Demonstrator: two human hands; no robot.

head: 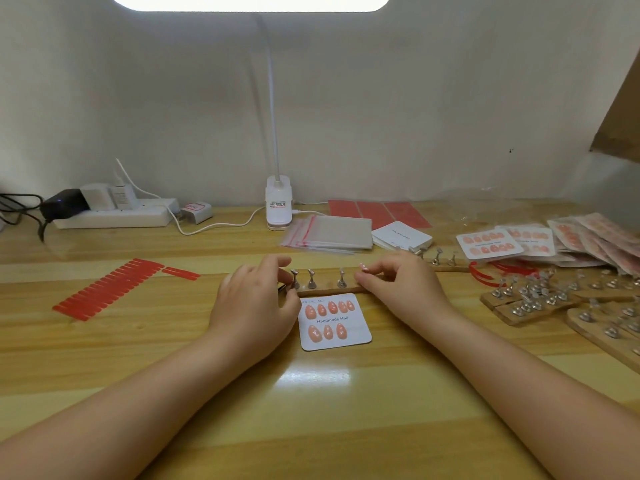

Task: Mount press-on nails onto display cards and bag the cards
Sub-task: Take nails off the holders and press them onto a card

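Observation:
A white display card [335, 322] printed "Handmade Nail" lies flat in front of me with several pink press-on nails stuck on it in two rows. Just behind it runs a wooden strip [332, 289] with small metal nail stands. My left hand [256, 299] rests at the strip's left end, fingers curled around a stand there. My right hand [394, 282] is at the strip's right end, its fingertips pinching a pink nail [363, 267] on a stand.
Clear zip bags [329, 233] and a stack of blank cards [401, 236] lie behind the strip. Bagged finished cards [519, 242] pile at the right, above more wooden stand strips [540, 303]. Red adhesive tabs [110, 289] lie left; a lamp clamp [278, 206] and power strip [114, 213] stand at the back.

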